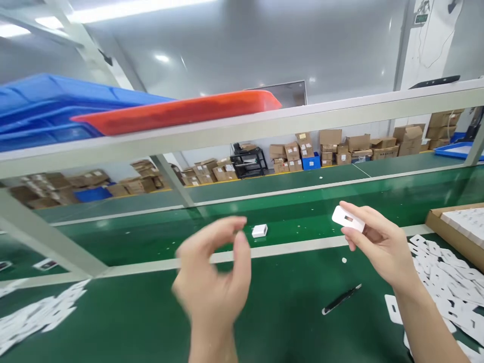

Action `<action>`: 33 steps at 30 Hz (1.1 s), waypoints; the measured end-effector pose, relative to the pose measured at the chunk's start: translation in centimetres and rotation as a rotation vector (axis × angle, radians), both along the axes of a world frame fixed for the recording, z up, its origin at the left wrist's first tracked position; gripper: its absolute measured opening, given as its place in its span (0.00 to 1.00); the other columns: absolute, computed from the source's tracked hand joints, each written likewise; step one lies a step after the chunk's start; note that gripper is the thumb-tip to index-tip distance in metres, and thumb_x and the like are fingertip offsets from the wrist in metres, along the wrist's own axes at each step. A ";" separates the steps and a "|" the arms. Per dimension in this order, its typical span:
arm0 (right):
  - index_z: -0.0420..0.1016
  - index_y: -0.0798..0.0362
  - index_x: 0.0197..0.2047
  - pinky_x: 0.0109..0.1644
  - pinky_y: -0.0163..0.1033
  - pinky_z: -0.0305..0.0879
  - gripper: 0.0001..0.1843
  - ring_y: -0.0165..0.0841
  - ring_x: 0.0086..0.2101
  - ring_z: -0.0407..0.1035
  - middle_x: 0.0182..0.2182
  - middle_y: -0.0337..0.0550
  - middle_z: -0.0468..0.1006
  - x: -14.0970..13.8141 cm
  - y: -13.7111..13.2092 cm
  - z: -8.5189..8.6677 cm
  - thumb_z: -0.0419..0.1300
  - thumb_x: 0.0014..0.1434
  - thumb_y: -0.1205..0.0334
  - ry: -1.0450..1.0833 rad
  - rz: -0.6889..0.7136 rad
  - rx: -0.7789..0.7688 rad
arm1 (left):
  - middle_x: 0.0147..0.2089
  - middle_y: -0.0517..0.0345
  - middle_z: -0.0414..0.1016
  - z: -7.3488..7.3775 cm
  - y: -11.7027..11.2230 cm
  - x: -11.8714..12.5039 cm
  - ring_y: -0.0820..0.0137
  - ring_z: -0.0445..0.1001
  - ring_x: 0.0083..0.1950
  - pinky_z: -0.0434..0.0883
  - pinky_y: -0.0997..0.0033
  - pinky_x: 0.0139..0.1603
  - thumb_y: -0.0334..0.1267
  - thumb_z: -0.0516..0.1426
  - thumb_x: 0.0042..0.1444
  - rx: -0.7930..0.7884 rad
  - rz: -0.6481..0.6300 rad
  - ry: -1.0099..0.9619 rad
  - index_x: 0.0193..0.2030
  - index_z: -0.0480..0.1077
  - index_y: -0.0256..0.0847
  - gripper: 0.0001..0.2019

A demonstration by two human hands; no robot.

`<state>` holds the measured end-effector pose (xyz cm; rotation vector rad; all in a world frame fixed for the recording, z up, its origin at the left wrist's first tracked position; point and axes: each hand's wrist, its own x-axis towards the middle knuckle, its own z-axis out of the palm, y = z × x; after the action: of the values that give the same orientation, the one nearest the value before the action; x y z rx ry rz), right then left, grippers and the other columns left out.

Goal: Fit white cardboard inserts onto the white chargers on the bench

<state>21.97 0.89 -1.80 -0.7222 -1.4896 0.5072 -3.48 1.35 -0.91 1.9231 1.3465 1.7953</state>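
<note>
My right hand [381, 239] pinches a small white plate with rounded corners and a rectangular slot [343, 217] between thumb and fingers, held up above the bench. My left hand [215, 275] is raised near the middle, smeared by motion. Its thumb and index finger curve towards each other with a narrow gap, and nothing shows between them. A small white box-shaped piece [259, 231] lies on the green conveyor strip beyond the left hand. Below my right hand, black tweezers [341, 299] rest on the green bench [287, 307], close to a small white disc [344, 260].
Many loose slotted white plates [446, 282] lie at right, beside a cardboard tray [454, 232] of white pieces. More white plates [41, 312] lie at left. Overhead, a pale metal shelf [302, 121] bears a red tray [181, 113] and blue trays [56, 106]. Cardboard boxes line the wall.
</note>
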 end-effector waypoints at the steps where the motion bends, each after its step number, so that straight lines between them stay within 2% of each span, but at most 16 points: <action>1: 0.73 0.38 0.56 0.26 0.34 0.69 0.22 0.26 0.25 0.65 0.32 0.37 0.69 0.1 0.0 0.0 0.60 0.60 0.67 -0.003 0.006 0.001 | 0.58 0.51 0.69 0.6 2.7 0.2 0.56 0.69 0.57 0.67 0.50 0.57 0.36 0.51 0.61 -0.016 0.178 0.207 0.57 0.62 0.49 0.17; 2: 0.72 0.37 0.56 0.26 0.33 0.70 0.23 0.26 0.25 0.66 0.32 0.37 0.69 0.3 0.0 0.0 0.60 0.60 0.67 -0.017 0.006 0.000 | 0.57 0.47 0.69 0.8 5.5 0.4 0.57 0.69 0.57 0.67 0.52 0.55 0.35 0.46 0.63 -0.108 0.259 0.479 0.57 0.61 0.43 0.16; 3: 0.71 0.37 0.58 0.26 0.33 0.70 0.23 0.26 0.25 0.66 0.33 0.38 0.69 0.4 0.0 0.0 0.60 0.61 0.67 -0.042 0.000 -0.001 | 0.55 0.45 0.70 0.8 8.2 0.6 0.57 0.69 0.57 0.67 0.54 0.56 0.32 0.46 0.63 -0.170 0.226 0.589 0.54 0.64 0.40 0.15; 5: 0.67 0.38 0.61 0.26 0.32 0.71 0.25 0.26 0.26 0.67 0.34 0.39 0.70 0.6 -0.2 -0.1 0.58 0.62 0.65 -0.117 -0.027 0.003 | 0.51 0.46 0.73 -0.3 12.8 0.9 0.58 0.71 0.54 0.68 0.53 0.55 0.32 0.52 0.62 -0.268 0.173 0.712 0.49 0.68 0.37 0.10; 7: 0.64 0.41 0.63 0.25 0.30 0.70 0.24 0.27 0.28 0.68 0.35 0.41 0.71 0.8 -0.3 -0.1 0.56 0.64 0.63 -0.196 -0.086 0.029 | 0.51 0.49 0.72 -2.1 15.8 1.0 0.60 0.72 0.51 0.70 0.50 0.53 0.39 0.57 0.61 -0.356 0.149 0.794 0.51 0.68 0.36 0.13; 10: 0.62 0.46 0.65 0.27 0.30 0.71 0.23 0.29 0.30 0.70 0.35 0.43 0.73 1.0 -0.4 -0.1 0.52 0.67 0.59 -0.297 -0.214 0.073 | 0.53 0.49 0.71 -4.6 17.9 0.6 0.61 0.73 0.49 0.73 0.53 0.49 0.42 0.57 0.61 -0.447 0.128 0.852 0.53 0.67 0.37 0.16; 12: 0.60 0.48 0.65 0.32 0.32 0.72 0.23 0.30 0.32 0.72 0.37 0.44 0.75 0.9 -0.4 0.0 0.49 0.68 0.57 -0.351 -0.275 0.082 | 0.53 0.49 0.71 -5.7 18.6 0.4 0.62 0.74 0.48 0.74 0.55 0.47 0.41 0.57 0.61 -0.470 0.102 0.844 0.53 0.67 0.38 0.16; 17: 0.64 0.49 0.59 0.35 0.36 0.74 0.20 0.34 0.37 0.74 0.42 0.45 0.77 0.4 0.0 0.1 0.43 0.70 0.53 -0.450 -0.306 0.035 | 0.49 0.51 0.72 -6.6 19.6 0.9 0.65 0.74 0.44 0.75 0.58 0.44 0.41 0.57 0.61 -0.397 -0.002 0.678 0.51 0.68 0.37 0.14; 20: 0.64 0.49 0.57 0.37 0.38 0.74 0.19 0.36 0.40 0.75 0.46 0.46 0.78 0.2 0.4 -0.1 0.44 0.70 0.52 -0.471 -0.305 0.029 | 0.46 0.52 0.71 -6.2 18.5 1.9 0.65 0.74 0.43 0.74 0.59 0.44 0.39 0.58 0.59 -0.256 -0.068 0.518 0.48 0.66 0.36 0.13; 22: 0.64 0.49 0.56 0.38 0.39 0.74 0.18 0.37 0.41 0.75 0.47 0.46 0.78 0.0 0.5 -0.4 0.45 0.69 0.53 -0.469 -0.297 0.055 | 0.48 0.51 0.69 -5.5 16.2 2.8 0.64 0.73 0.48 0.72 0.58 0.48 0.35 0.60 0.55 -0.116 -0.126 0.405 0.48 0.60 0.38 0.16; 24: 0.65 0.50 0.55 0.36 0.38 0.74 0.16 0.36 0.40 0.75 0.47 0.47 0.78 -0.3 0.6 -0.6 0.48 0.68 0.53 -0.458 -0.280 0.080 | 0.48 0.51 0.67 -4.6 13.1 3.9 0.63 0.70 0.53 0.70 0.59 0.52 0.34 0.60 0.52 0.021 -0.206 0.318 0.48 0.55 0.42 0.20; 26: 0.65 0.49 0.54 0.35 0.37 0.75 0.15 0.35 0.38 0.75 0.46 0.46 0.79 -0.6 0.4 -0.8 0.50 0.68 0.55 -0.442 -0.255 0.105 | 0.45 0.54 0.67 -3.8 9.7 5.0 0.64 0.72 0.51 0.71 0.61 0.50 0.35 0.60 0.50 0.115 -0.284 0.261 0.46 0.55 0.44 0.20; 29: 0.66 0.48 0.54 0.43 0.37 0.75 0.14 0.34 0.41 0.74 0.47 0.44 0.78 -1.3 -0.1 -0.9 0.52 0.67 0.58 -0.424 -0.209 0.174 | 0.40 0.57 0.69 -2.8 5.6 6.4 0.64 0.72 0.46 0.72 0.64 0.45 0.36 0.62 0.49 0.201 -0.361 0.205 0.41 0.60 0.45 0.15; 33: 0.64 0.46 0.58 0.52 0.36 0.71 0.17 0.33 0.50 0.70 0.52 0.42 0.75 -2.6 -0.8 -0.9 0.54 0.66 0.62 -0.463 -0.139 0.306 | 0.38 0.58 0.68 -2.5 3.2 6.9 0.66 0.71 0.40 0.70 0.69 0.37 0.37 0.61 0.52 0.339 -0.365 0.147 0.42 0.61 0.45 0.14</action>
<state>19.40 0.08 -2.70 -0.7214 -1.8779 -0.0047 3.41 4.55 -3.41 2.3270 0.6882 1.8091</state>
